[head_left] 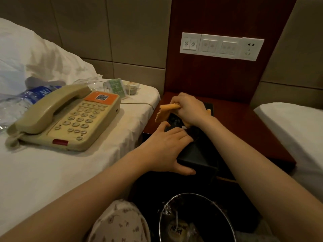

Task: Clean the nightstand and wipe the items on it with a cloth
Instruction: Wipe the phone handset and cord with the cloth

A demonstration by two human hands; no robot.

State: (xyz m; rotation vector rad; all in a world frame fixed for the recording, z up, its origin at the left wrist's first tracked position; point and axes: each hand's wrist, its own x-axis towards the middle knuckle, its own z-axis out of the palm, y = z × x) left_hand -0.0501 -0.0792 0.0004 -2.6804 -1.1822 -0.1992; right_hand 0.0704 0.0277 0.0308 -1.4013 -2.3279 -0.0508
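A dark red wooden nightstand [253, 130] stands between two beds. On its front edge sits a black box [197, 154], tilted toward me. My left hand [166, 151] grips the box by its near left side. My right hand [188, 109] is closed around a yellow cloth [166, 110] and presses it onto the far top of the box. A beige telephone [70, 117] lies on the left bed, its cord running toward the nightstand.
On the left bed behind the phone lie a plastic water bottle [33, 96], a green card [116, 88] and a small cup [132, 88]. A lined waste bin [195, 219] stands below the nightstand. Wall switches and a socket [222, 46] sit above. White bed [293, 126] at right.
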